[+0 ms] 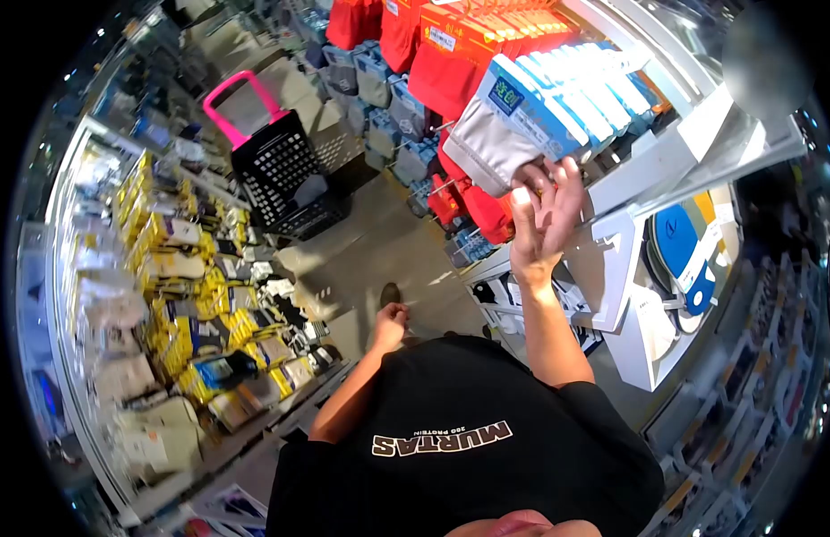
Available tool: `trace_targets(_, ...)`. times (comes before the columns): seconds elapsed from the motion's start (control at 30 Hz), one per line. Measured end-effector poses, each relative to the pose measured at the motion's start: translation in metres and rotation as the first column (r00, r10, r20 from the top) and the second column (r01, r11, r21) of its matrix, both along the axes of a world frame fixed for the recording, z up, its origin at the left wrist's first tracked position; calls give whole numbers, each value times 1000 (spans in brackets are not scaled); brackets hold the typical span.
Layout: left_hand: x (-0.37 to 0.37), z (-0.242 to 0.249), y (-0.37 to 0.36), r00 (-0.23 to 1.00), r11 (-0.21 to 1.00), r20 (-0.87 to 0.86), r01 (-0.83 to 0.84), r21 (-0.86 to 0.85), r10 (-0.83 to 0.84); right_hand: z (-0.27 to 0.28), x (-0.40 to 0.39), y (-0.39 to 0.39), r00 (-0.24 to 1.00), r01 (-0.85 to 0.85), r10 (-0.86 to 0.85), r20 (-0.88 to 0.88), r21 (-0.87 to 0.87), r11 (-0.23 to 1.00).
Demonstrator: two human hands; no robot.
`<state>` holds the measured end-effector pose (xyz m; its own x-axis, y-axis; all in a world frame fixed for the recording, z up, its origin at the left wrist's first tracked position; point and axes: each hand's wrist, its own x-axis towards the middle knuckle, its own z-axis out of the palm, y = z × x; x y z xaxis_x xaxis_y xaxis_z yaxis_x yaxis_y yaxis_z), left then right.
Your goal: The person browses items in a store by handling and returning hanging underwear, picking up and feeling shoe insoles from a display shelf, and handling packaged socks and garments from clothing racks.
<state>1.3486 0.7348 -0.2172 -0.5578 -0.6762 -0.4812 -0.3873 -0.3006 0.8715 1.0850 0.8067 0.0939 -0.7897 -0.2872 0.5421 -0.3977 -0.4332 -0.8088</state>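
Observation:
My right hand (551, 208) is raised at the rack, its fingers apart at the lower edge of a light grey garment (491, 143) on a blue-and-white card (527, 103). The fingertips partly pass behind or against the fabric; no grip on it shows. More blue-and-white cards hang in a row behind this one. Low in front of the black shirt, my left hand (391, 326) has its fingers curled together, and whatever they may hold is too small to make out.
A black basket (276, 170) with a pink handle (240, 103) stands on the aisle floor. Packaged goods on yellow cards (178, 268) fill the left rack. Red packs (442, 76) hang beyond the grey garment. At right is a white shelf unit (643, 336) with blue items.

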Motion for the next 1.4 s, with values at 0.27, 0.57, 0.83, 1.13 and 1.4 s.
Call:
trace_targets(0.27,-22,-14,-123,995,990,20,90,106,-93,11,-8,-31,961,256,-263,84,82,963)
trace_targets(0.57,-59,-24,-185,949,929,-22,312,200,-315,25,-2,-50,911,347,-378,165,187,919)
trace_targets(0.83,-117,45,-212,749,740,-169,661,124,-641,49,33,-39,949,315,-313,31,-54,948)
trace_targets(1.13,-157,176,-177,710,702,-615,629,335,-343,-36,65,-61,879,-23,-95,468,240,971)
trace_targets(1.4,-108,184,-174,696,715,-437,682,153,-570,-129,70,-87,695,74,-234,679,256,964)
